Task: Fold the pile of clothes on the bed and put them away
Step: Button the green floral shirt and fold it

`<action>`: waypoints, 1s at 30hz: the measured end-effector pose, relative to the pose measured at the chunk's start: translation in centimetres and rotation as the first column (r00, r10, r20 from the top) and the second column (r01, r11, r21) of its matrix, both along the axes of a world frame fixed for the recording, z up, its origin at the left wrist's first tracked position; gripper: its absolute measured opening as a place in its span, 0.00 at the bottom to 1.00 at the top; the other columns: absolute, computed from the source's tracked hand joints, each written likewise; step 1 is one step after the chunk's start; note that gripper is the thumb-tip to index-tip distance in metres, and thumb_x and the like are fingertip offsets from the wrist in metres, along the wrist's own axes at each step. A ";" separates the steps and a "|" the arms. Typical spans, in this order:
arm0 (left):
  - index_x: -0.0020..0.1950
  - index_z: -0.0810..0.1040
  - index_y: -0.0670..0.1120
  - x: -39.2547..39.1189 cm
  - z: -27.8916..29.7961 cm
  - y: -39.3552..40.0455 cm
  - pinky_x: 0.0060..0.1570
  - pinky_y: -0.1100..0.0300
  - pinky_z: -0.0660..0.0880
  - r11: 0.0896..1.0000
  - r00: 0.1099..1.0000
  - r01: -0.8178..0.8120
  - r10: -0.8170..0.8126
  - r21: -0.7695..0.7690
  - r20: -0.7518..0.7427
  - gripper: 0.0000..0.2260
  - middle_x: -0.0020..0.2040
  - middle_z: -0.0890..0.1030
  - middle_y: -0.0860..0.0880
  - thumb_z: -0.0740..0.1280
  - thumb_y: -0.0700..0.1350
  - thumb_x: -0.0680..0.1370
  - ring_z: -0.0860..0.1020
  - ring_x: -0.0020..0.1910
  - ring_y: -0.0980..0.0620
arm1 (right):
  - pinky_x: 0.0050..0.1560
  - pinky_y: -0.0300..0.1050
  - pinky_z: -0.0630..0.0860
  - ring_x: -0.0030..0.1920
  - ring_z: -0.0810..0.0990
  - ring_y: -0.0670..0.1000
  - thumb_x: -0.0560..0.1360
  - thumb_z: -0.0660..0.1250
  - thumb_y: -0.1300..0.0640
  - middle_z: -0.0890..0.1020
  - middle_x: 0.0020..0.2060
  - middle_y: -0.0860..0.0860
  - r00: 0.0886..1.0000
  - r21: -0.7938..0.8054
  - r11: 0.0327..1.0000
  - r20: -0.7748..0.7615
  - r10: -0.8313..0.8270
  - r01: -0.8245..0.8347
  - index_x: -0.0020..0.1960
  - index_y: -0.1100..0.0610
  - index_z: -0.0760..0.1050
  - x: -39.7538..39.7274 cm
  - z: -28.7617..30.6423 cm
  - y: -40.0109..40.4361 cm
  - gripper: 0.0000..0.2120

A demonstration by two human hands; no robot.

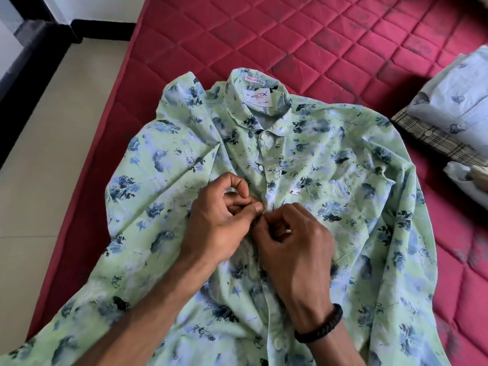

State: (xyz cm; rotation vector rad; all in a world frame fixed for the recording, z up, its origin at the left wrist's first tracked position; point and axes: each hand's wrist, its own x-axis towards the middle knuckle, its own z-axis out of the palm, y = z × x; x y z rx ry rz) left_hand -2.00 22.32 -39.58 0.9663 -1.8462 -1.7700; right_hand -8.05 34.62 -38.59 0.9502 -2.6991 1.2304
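Both hands pinch green floral shirt (303, 159) placket.

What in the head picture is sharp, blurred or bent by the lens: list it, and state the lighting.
Head view: soft, even daylight, no glare, only faint shadows under the left hand and right hand; the green floral shirt and its collar label are fairly sharp; wide-angle bending curves the red mattress edge and floor; the folded clothes at the right edge look softer.

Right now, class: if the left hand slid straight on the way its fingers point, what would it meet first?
The right hand, almost at once: the left hand points rightward at it, both pinching the green shirt.
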 end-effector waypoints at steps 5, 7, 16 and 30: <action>0.42 0.70 0.52 0.1 0.0 0.2 0.41 0.58 0.75 1.000 1.000 -0.013 0.013 -0.001 -0.009 0.16 0.42 0.88 0.50 0.75 0.39 0.76 0.81 0.35 0.56 | 0.37 0.47 0.80 0.34 0.82 0.41 0.74 0.76 0.48 0.84 0.34 0.40 0.986 -0.016 1.000 0.168 -0.004 0.006 0.41 0.48 0.83 -0.2 0.4 0.2 0.06; 0.43 0.70 0.52 0.1 0.1 0.2 0.40 0.61 0.72 1.000 1.000 -0.002 0.002 0.014 0.014 0.14 0.43 0.88 0.51 0.75 0.40 0.77 0.79 0.34 0.57 | 0.38 0.48 0.81 0.35 0.82 0.41 0.75 0.76 0.47 0.84 0.37 0.41 0.991 0.004 1.000 0.130 -0.019 0.018 0.44 0.48 0.83 -0.1 0.5 0.1 0.06; 0.46 0.71 0.59 0.1 -0.2 -0.1 0.34 0.57 0.69 0.995 0.996 0.092 -0.092 -0.040 0.012 0.14 0.40 0.84 0.51 0.71 0.41 0.80 0.71 0.31 0.52 | 0.38 0.43 0.80 0.37 0.83 0.42 0.76 0.77 0.53 0.84 0.39 0.41 0.950 -0.059 0.996 0.300 0.087 -0.072 0.47 0.49 0.86 -1.1 0.9 0.6 0.01; 0.52 0.68 0.48 0.1 1.8 0.7 0.39 0.58 0.73 0.960 0.997 0.052 -0.033 0.275 -0.074 0.10 0.42 0.83 0.46 0.64 0.33 0.83 0.75 0.39 0.49 | 0.37 0.42 0.81 0.34 0.82 0.51 0.71 0.79 0.62 0.87 0.38 0.59 0.590 -0.335 0.938 0.776 0.222 0.088 0.47 0.60 0.87 -2.8 1.0 1.0 0.05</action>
